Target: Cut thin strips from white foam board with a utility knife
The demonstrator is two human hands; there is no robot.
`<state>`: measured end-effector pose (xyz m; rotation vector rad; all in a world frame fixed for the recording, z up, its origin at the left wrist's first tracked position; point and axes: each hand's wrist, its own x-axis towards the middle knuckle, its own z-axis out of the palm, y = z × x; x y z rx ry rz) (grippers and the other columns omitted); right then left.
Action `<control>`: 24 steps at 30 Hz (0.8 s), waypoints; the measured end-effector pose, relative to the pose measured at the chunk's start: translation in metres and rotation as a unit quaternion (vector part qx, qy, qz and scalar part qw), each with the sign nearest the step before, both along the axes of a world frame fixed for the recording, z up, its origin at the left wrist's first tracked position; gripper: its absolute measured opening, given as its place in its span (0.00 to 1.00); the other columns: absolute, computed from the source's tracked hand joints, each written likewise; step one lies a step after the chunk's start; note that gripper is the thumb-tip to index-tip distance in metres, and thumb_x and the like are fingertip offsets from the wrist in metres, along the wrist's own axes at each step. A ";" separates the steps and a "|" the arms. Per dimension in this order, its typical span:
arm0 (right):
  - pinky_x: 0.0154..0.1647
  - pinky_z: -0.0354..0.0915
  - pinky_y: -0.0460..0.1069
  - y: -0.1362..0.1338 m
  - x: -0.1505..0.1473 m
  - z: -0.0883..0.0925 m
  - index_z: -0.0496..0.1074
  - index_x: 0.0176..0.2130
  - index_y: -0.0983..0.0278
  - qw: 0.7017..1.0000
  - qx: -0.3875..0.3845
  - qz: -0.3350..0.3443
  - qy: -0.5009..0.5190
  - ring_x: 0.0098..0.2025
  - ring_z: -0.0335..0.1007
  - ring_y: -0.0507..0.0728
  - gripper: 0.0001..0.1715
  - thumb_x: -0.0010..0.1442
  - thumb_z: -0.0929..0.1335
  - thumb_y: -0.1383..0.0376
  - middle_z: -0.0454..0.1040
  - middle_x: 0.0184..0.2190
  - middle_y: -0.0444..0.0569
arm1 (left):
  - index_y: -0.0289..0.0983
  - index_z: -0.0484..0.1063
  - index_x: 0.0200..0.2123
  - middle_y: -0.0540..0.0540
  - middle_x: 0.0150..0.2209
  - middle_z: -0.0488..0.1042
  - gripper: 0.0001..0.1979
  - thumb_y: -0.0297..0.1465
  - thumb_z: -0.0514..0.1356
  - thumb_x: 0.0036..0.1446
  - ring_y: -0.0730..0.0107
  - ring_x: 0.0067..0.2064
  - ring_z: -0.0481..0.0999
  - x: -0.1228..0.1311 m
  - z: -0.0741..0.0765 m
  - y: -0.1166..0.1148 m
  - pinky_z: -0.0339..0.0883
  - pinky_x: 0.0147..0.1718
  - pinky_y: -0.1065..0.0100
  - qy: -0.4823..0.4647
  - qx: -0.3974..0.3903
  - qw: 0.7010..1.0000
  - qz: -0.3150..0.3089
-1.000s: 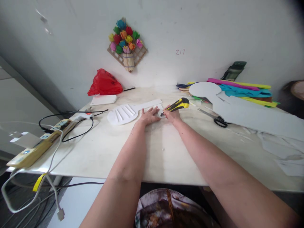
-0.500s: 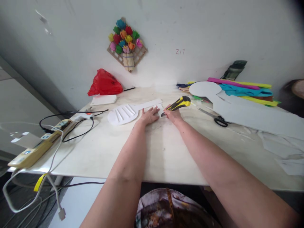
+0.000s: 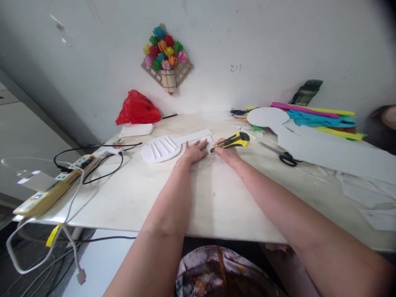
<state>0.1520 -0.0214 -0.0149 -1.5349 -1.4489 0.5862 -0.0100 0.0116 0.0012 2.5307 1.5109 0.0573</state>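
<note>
Right hand (image 3: pixel 228 153) is gripping cutter (image 3: pixel 236 141), now tipping flatter; left hand (image 3: pixel 195 152) is lying spread, inward from table (image 3: pixel 123 198) front edge; cutting seemingly continuing.

The yellow and black knife (image 3: pixel 236 141) is tilted, its tip low on the left and its fat end up on the right. Just left of the tip is a small white piece (image 3: pixel 209 144), partly hidden. Farther left, a white paddle shape (image 3: pixel 161 149) lies flat on the bench (image 3: pixel 222 206), with raised strips on its round part.
</note>
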 end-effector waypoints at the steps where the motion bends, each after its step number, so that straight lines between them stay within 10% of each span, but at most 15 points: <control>1: 0.35 0.63 0.48 -0.003 0.000 0.002 0.68 0.30 0.60 1.000 -0.004 0.006 0.001 0.29 0.66 0.53 0.07 0.45 0.65 0.63 0.69 0.24 0.40 | 0.53 0.41 0.65 0.58 0.66 0.47 0.32 0.42 0.44 0.58 0.62 0.68 0.40 0.000 0.000 0.000 0.21 0.59 0.37 0.002 -0.003 1.000 -0.001; 24: 0.36 0.61 0.49 -0.034 0.000 0.020 0.63 0.25 0.62 0.994 0.066 0.077 -0.030 0.29 0.64 0.52 0.03 0.44 0.64 0.69 0.67 0.24 0.41 | 0.61 0.50 0.62 0.67 0.65 0.48 0.27 0.42 0.43 0.58 0.58 0.68 0.40 0.001 0.004 -0.004 0.22 0.58 0.35 -0.004 -0.012 1.000 -0.008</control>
